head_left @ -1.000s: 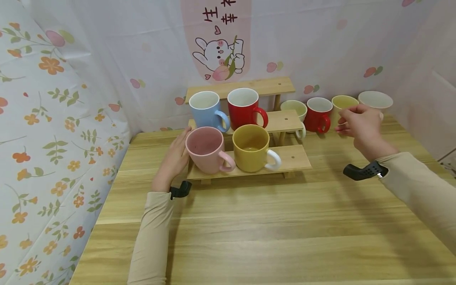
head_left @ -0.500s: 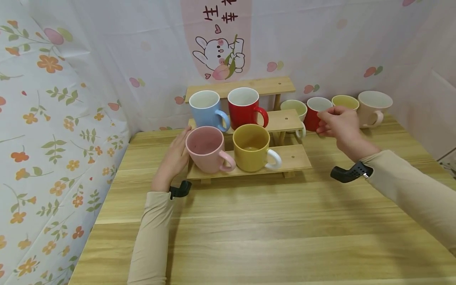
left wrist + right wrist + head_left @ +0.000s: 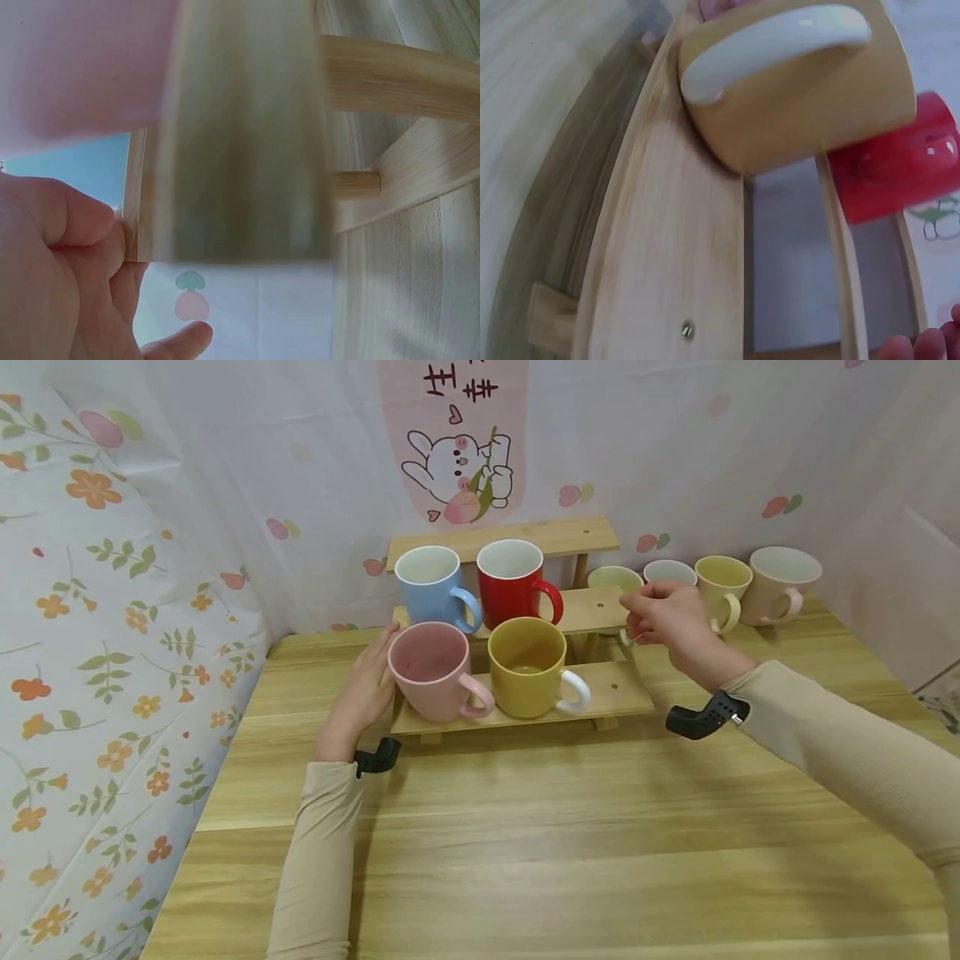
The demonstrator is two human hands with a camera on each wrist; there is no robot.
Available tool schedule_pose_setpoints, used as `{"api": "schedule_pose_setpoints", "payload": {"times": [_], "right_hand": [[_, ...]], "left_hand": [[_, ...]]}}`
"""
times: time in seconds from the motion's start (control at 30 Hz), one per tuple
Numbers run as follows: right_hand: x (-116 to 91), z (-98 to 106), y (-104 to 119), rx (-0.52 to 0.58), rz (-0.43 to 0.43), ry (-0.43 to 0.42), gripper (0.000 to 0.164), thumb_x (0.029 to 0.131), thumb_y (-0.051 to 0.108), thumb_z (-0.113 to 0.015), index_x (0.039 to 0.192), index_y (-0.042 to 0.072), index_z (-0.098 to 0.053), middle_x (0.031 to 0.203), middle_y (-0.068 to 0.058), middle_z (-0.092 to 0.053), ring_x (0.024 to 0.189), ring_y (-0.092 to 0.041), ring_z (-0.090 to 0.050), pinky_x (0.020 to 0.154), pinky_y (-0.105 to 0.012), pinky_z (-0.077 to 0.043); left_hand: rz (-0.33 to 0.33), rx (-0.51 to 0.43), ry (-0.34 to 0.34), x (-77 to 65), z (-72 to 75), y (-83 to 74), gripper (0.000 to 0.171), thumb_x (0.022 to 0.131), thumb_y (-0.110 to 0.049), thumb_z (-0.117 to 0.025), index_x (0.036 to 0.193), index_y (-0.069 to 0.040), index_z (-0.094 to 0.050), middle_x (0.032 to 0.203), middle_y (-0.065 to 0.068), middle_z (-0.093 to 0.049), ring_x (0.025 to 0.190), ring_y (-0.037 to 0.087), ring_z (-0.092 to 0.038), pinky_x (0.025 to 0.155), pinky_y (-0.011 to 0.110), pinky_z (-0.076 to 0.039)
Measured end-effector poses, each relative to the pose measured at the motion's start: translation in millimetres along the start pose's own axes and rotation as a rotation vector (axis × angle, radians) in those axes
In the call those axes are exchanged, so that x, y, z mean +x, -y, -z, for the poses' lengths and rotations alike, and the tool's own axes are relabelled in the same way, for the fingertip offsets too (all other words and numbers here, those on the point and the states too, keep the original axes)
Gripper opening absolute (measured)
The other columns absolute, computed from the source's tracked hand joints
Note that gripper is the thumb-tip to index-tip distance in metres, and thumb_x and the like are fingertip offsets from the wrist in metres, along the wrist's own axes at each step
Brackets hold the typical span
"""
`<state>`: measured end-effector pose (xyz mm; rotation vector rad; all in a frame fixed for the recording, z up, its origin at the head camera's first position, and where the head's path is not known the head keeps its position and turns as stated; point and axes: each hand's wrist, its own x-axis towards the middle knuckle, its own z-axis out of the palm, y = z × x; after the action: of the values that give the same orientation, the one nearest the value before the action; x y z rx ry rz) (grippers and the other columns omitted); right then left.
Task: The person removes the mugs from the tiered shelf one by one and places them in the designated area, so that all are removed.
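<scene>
My left hand touches the left end of the stepped wooden rack with its fingertips, beside the pink mug. In the left wrist view its fingers meet the corner of a board. My right hand, fingers loosely curled and holding nothing visible, hovers by the right end of the middle shelf. It overlaps the pale green mug and covers most of a white-lined mug. On the lower shelf stands a yellow mug with a white handle, also in the right wrist view.
A light blue mug and a red mug stand on the middle shelf. Behind my right hand, a pale yellow mug and a beige mug sit on the table. A patterned curtain hangs close behind.
My right hand has moved left, from in front of the pale yellow mug, past the table's red mug, to the rack's right end. The left hand and the mugs stay in place.
</scene>
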<state>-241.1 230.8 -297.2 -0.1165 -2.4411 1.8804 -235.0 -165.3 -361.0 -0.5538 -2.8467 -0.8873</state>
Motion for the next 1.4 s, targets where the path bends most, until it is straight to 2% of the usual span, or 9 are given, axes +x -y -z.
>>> {"api": "schedule_pose_setpoints", "payload": {"times": [0.2,0.37,0.53,0.67,0.87,1.0,1.27,1.4], "right_hand": [[3.9,-14.7,16.1,-0.083,-0.006,0.073,0.020,0.093,0.025,-0.061,0.089,0.006,-0.059,0.064,0.008,-0.058,0.055,-0.007,-0.060,0.051,-0.020,-0.052],[7.3,-26.3,27.2,-0.192,0.021,0.157,0.030,0.094,0.029,-0.059,0.102,-0.001,-0.059,0.073,0.005,-0.061,0.060,-0.008,-0.061,0.055,-0.021,-0.053],[8.4,-33.8,34.0,-0.269,0.063,0.240,0.039,0.096,0.033,-0.056,0.116,-0.001,-0.059,0.095,-0.005,-0.064,0.068,-0.008,-0.064,0.061,-0.023,-0.055],[9.3,-40.0,37.0,-0.291,0.072,0.307,0.044,0.096,0.036,-0.056,0.122,0.000,-0.058,0.111,-0.014,-0.061,0.071,-0.008,-0.067,0.062,-0.023,-0.056],[13.8,-48.8,36.9,-0.329,0.100,0.386,0.038,0.096,0.031,-0.056,0.117,-0.001,-0.060,0.107,-0.014,-0.062,0.071,-0.012,-0.068,0.060,-0.024,-0.057],[16.4,-52.2,35.6,-0.322,0.108,0.396,0.033,0.097,0.028,-0.056,0.111,-0.001,-0.062,0.104,-0.014,-0.065,0.071,-0.012,-0.067,0.061,-0.024,-0.057],[18.1,-51.3,34.3,-0.237,0.066,0.396,0.028,0.098,0.022,-0.053,0.109,-0.004,-0.058,0.095,-0.012,-0.064,0.072,-0.012,-0.068,0.071,-0.031,-0.061],[18.0,-49.2,30.8,-0.195,0.069,0.402,0.028,0.099,0.019,-0.051,0.110,-0.006,-0.055,0.093,-0.012,-0.062,0.073,-0.014,-0.067,0.073,-0.031,-0.061]], "left_hand": [[-0.009,0.008,-0.002,1.9,2.1,0.2,0.049,0.105,-0.024,-0.026,0.151,-0.007,-0.027,0.160,0.010,-0.017,0.147,0.030,-0.015,0.121,0.049,-0.010],[-0.001,0.011,0.001,1.9,2.8,0.8,0.049,0.106,-0.024,-0.026,0.151,-0.007,-0.026,0.160,0.009,-0.017,0.147,0.030,-0.015,0.121,0.050,-0.010],[0.000,0.016,0.001,1.5,2.3,1.3,0.048,0.105,-0.023,-0.027,0.151,-0.007,-0.027,0.160,0.010,-0.017,0.147,0.031,-0.016,0.121,0.050,-0.010],[0.001,0.015,-0.003,0.8,2.0,0.9,0.048,0.105,-0.023,-0.027,0.151,-0.007,-0.028,0.160,0.009,-0.018,0.147,0.032,-0.017,0.121,0.049,-0.010],[0.001,0.008,-0.007,0.0,1.9,0.5,0.048,0.105,-0.023,-0.027,0.151,-0.007,-0.028,0.160,0.009,-0.018,0.146,0.032,-0.017,0.121,0.050,-0.010],[0.002,0.006,-0.006,-0.5,2.4,-0.2,0.048,0.105,-0.023,-0.027,0.151,-0.006,-0.028,0.160,0.010,-0.018,0.146,0.032,-0.017,0.121,0.050,-0.010],[0.005,0.003,0.001,-0.4,1.6,-1.2,0.049,0.105,-0.025,-0.026,0.151,-0.007,-0.028,0.160,0.009,-0.017,0.147,0.030,-0.016,0.122,0.048,-0.010],[0.004,0.001,-0.004,-0.5,0.6,-2.0,0.048,0.105,-0.023,-0.027,0.150,-0.006,-0.029,0.160,0.010,-0.018,0.147,0.031,-0.017,0.121,0.048,-0.011]]}}
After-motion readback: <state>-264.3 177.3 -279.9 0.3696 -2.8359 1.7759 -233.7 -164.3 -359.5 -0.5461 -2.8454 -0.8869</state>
